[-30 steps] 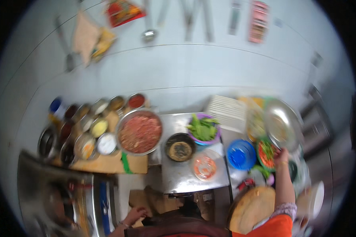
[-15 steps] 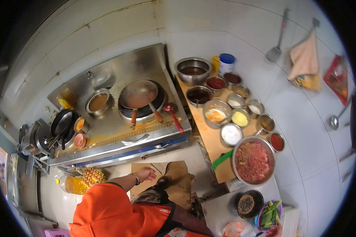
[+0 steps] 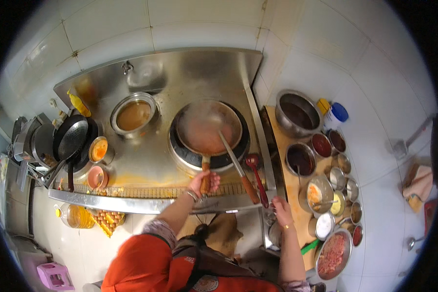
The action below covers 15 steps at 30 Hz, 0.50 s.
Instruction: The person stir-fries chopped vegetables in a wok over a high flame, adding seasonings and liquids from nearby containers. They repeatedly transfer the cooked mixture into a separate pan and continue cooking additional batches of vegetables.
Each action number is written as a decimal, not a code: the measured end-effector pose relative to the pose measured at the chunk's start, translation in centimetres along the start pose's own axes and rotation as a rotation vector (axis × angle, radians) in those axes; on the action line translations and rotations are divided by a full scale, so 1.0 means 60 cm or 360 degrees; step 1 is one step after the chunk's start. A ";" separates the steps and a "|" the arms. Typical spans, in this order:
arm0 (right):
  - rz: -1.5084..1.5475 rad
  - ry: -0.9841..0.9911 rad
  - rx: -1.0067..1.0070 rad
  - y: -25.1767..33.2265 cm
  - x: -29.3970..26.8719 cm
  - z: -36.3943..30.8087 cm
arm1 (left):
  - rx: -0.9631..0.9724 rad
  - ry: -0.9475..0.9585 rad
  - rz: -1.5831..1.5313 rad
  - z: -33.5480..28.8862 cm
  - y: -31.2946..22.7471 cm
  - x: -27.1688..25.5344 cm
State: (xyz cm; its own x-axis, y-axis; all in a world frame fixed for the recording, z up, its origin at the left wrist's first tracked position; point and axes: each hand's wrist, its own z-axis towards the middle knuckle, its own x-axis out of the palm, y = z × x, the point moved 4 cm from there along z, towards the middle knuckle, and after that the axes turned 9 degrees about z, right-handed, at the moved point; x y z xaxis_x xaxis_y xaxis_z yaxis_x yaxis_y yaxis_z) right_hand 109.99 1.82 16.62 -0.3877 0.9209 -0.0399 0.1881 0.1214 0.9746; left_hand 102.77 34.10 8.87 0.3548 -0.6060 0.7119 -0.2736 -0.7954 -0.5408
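Observation:
My left hand is closed round the wooden handle of a wok on the burner. Steam rises from reddish-brown contents in the wok. A metal utensil with a wooden handle leans in the wok, its head hidden in the contents. My right hand hovers at the stove's front right corner, fingers loosely bent and apart, nothing visible in them. Just left of it lies a red long-handled utensil on the stove, apart from the fingers.
Left on the stove are a pot of brown liquid, black pans and a pink cup. The right-hand board carries several seasoning bowls and a basin of minced meat. Eggs and an oil jug stand below.
My view has swung toward the stove. My left hand has moved up and taken hold of the wok handle. My right hand has left the bowl of green leaves and moved to the stove's corner.

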 end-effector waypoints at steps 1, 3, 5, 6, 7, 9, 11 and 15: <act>-0.0198 -0.0012 -0.0051 -0.013 0.010 0.050 | 0.0056 0.0102 0.0042 -0.005 -0.012 0.033; 0.0557 0.0247 0.0665 0.056 0.134 0.089 | 0.0020 0.0358 -0.0292 0.011 0.005 -0.027; 0.0908 0.0443 0.0992 0.067 0.181 0.101 | -0.0101 0.0515 -0.0431 0.010 -0.013 -0.012; 0.0868 0.0558 0.0941 0.050 0.185 0.117 | -0.0154 0.0529 -0.0411 0.010 -0.025 -0.008; 0.0843 0.0669 0.0912 0.031 0.189 0.115 | -0.0224 0.0522 -0.0395 -0.011 -0.033 0.005; -0.0441 0.0679 0.0335 0.067 0.185 0.087 | -0.0390 0.0514 -0.0595 -0.064 -0.036 -0.019; -0.1302 0.0585 -0.0307 0.130 0.156 0.030 | -0.0372 0.0545 -0.0577 -0.144 -0.040 -0.011; -0.1607 0.0375 -0.0640 0.177 0.107 -0.005 | -0.0072 0.0544 -0.0341 -0.230 -0.042 0.036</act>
State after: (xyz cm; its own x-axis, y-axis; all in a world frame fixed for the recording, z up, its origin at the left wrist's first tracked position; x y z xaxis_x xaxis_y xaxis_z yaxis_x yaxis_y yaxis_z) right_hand 109.22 8.91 26.76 -0.3676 0.3683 -0.8540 -0.6005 0.6072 0.5203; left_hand 91.88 34.82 17.95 0.0924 -0.3847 0.9184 -0.2672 -0.8981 -0.3493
